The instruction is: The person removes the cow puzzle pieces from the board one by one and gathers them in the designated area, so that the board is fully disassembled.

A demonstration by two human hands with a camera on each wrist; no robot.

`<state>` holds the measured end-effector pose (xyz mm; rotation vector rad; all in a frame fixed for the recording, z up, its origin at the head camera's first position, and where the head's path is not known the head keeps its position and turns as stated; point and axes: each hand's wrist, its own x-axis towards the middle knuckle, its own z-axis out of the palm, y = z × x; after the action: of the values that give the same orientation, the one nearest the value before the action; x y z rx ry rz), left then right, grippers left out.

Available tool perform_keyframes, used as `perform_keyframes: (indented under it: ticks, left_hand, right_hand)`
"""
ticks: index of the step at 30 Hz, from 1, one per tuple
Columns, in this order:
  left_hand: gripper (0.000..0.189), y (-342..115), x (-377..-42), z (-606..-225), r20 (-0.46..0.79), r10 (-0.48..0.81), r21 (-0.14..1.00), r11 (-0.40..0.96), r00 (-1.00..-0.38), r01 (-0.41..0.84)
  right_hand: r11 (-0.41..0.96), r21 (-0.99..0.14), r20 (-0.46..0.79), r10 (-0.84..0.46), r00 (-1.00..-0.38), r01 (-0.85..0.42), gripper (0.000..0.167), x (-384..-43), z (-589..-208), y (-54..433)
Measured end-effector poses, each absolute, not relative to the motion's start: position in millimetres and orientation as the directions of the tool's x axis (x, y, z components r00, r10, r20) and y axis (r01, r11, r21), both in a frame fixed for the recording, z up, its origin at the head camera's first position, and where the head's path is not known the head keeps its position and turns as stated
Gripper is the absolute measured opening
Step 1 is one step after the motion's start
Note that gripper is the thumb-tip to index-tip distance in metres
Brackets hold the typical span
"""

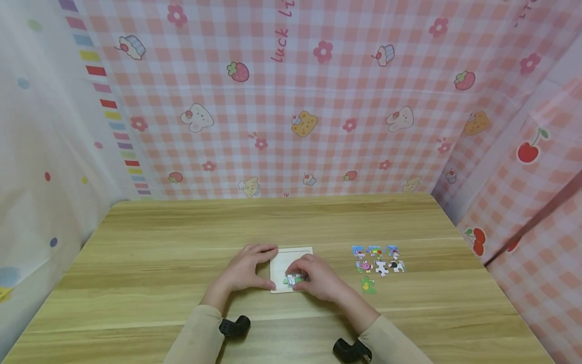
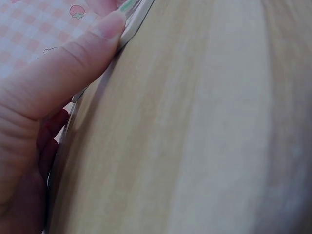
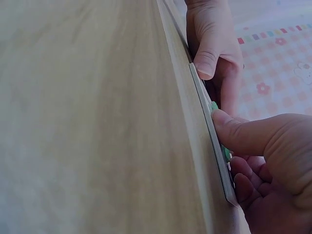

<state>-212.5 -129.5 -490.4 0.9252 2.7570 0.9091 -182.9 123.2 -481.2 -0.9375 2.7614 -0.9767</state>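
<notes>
A pale wooden puzzle tray [image 1: 283,259] lies on the table between both hands. My left hand [image 1: 243,269] holds it by its left side, thumb at the near corner and fingers at the far one. In the left wrist view, the thumb [image 2: 97,41] presses against the tray's edge. My right hand [image 1: 320,279] reaches over the tray's right part and pinches a green and white puzzle piece [image 1: 293,279] close above the tray's near side. The right wrist view shows the piece's green edge [image 3: 226,153] beside the thumb. The fingers hide much of the piece.
Several loose puzzle pieces [image 1: 381,268] lie in rough rows to the right of the tray, with a green one [image 1: 368,285] nearest me. The wooden table [image 1: 182,242] meets a pink checked curtain [image 1: 273,156] at its far edge.
</notes>
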Motion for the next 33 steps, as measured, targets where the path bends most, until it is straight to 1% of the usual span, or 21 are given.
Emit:
perform_keyframes:
  ticks: [10, 17, 22, 28, 33]
  left_hand:
    - [0.090, -129, -212, -488, 0.096, 0.582, 0.565, 0.637, -0.808, 0.526]
    - [0.090, -129, -211, -488, 0.116, 0.588, 0.557, 0.629, -0.801, 0.542]
    - [0.090, -129, -210, -487, 0.112, 0.587, 0.557, 0.631, -0.802, 0.540]
    - [0.090, -129, -210, -486, 0.108, 0.587, 0.556, 0.633, -0.802, 0.538]
    - [0.090, -129, -209, -485, 0.101, 0.586, 0.558, 0.636, -0.804, 0.533]
  right_hand:
    - [0.586, -0.639, 0.142, -0.546, -0.825, -0.498, 0.026, -183, -484, 124]
    - [0.550, -0.634, 0.187, -0.572, -0.798, -0.543, 0.024, -183, -485, 124]
    - [0.503, -0.682, 0.196, -0.574, -0.795, -0.531, 0.019, -184, -486, 126]
    - [0.455, -0.726, 0.197, -0.580, -0.790, -0.516, 0.016, -186, -487, 129]
    - [0.434, -0.761, 0.180, -0.575, -0.798, -0.483, 0.016, -186, -486, 133]
